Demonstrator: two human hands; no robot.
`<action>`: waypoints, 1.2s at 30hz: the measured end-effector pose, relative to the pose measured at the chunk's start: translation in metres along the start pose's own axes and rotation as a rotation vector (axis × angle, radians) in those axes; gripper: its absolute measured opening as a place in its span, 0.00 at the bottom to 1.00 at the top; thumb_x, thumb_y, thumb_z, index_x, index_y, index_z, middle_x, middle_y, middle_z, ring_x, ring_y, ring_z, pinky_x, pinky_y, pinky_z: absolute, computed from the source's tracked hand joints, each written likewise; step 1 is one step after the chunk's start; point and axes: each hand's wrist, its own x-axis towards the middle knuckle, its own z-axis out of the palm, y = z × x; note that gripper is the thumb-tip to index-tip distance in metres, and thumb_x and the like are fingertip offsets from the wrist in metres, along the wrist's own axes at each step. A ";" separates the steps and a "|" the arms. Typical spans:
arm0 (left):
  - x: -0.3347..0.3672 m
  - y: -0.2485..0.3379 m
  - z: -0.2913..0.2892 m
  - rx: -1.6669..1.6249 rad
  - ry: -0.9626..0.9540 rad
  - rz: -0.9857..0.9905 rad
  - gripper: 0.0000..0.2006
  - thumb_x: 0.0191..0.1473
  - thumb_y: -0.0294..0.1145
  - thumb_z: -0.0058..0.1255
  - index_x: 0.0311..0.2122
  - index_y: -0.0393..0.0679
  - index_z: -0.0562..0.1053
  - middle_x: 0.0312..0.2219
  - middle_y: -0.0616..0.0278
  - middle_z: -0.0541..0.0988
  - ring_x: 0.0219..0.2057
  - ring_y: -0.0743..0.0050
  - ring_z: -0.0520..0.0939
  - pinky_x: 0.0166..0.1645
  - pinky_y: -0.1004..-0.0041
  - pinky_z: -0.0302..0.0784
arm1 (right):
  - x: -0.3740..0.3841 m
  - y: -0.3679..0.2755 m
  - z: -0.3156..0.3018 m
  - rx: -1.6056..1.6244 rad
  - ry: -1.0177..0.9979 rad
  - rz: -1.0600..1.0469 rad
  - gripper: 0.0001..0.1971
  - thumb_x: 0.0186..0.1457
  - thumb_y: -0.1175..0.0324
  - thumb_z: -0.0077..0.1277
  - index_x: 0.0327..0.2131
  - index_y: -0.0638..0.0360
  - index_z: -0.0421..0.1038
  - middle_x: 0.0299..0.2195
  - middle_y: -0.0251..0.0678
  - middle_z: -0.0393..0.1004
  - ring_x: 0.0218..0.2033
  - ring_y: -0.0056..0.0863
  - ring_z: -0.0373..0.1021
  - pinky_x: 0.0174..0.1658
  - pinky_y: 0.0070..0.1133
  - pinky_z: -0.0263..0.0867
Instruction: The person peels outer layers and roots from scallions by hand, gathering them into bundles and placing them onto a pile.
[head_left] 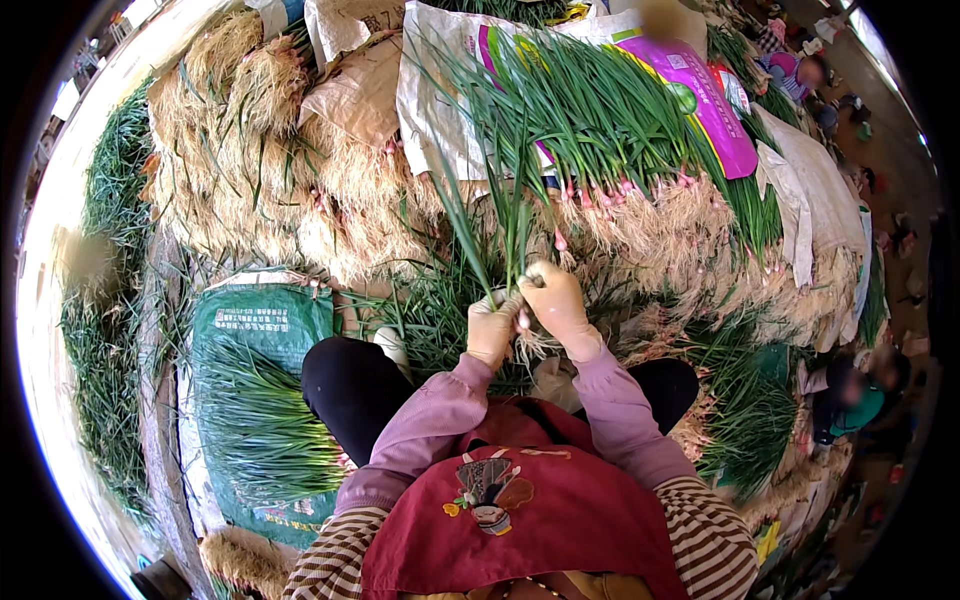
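My left hand (490, 328), in a pale glove, is closed round a few spring onions (514, 225) with long green leaves pointing away from me. Their pinkish-white bulbs and pale roots (530, 345) hang below my fingers. Right beside it, my right hand (555, 300), gloved too, pinches at the same stems; its fingertips are partly hidden. One pink bulb (561, 241) shows just past my right hand. Beyond my hands lies a thick row of spring onions (600, 110), leaves away from me and roots toward me, on a white and purple sack (720, 110).
At left, cut green leaves (260, 420) lie on a green sack (265, 305). Loose leaves (430, 310) litter the ground before me. Heaps of straw-coloured roots (240, 170) fill the far left. More spring onions (745, 410) lie at right, near another person (855, 395).
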 end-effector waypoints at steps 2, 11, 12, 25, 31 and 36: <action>0.005 0.000 -0.004 0.001 0.073 0.043 0.07 0.57 0.27 0.47 0.29 0.38 0.74 0.15 0.67 0.74 0.13 0.85 0.68 0.17 0.85 0.60 | -0.011 0.014 -0.006 0.123 -0.053 0.030 0.06 0.49 0.73 0.51 0.23 0.65 0.71 0.18 0.34 0.72 0.19 0.19 0.64 0.23 0.18 0.61; -0.006 0.005 -0.003 -0.003 -0.049 -0.057 0.06 0.55 0.28 0.49 0.35 0.37 0.75 0.19 0.68 0.75 0.15 0.87 0.70 0.18 0.86 0.61 | 0.005 0.028 -0.059 0.005 -0.230 0.342 0.13 0.55 0.64 0.51 0.25 0.63 0.76 0.17 0.29 0.70 0.17 0.15 0.60 0.21 0.15 0.55; -0.005 0.002 -0.003 0.002 -0.054 -0.055 0.06 0.56 0.28 0.49 0.35 0.37 0.75 0.19 0.68 0.75 0.15 0.87 0.70 0.18 0.86 0.61 | 0.003 0.015 -0.052 0.040 -0.246 0.295 0.14 0.56 0.62 0.50 0.26 0.63 0.75 0.17 0.29 0.69 0.15 0.15 0.59 0.20 0.14 0.54; -0.002 0.020 -0.011 0.014 0.022 0.207 0.08 0.58 0.28 0.45 0.39 0.37 0.72 0.21 0.67 0.73 0.15 0.85 0.71 0.17 0.85 0.64 | 0.006 0.069 -0.029 -0.858 -0.675 0.063 0.11 0.47 0.62 0.49 0.25 0.59 0.75 0.25 0.43 0.75 0.27 0.41 0.73 0.34 0.32 0.68; 0.009 0.020 -0.016 -0.297 -0.001 0.001 0.11 0.60 0.33 0.42 0.41 0.36 0.70 0.18 0.68 0.69 0.13 0.86 0.63 0.16 0.83 0.55 | 0.085 -0.026 -0.068 -0.643 0.366 -0.223 0.13 0.53 0.58 0.49 0.33 0.59 0.74 0.27 0.39 0.76 0.27 0.36 0.73 0.32 0.32 0.65; 0.005 0.032 -0.022 -0.209 -0.117 -0.100 0.12 0.59 0.32 0.42 0.41 0.33 0.70 0.13 0.71 0.64 0.11 0.88 0.59 0.17 0.84 0.51 | 0.129 -0.021 -0.069 -0.924 0.258 -0.154 0.13 0.51 0.59 0.51 0.28 0.60 0.75 0.24 0.41 0.75 0.25 0.32 0.71 0.29 0.31 0.63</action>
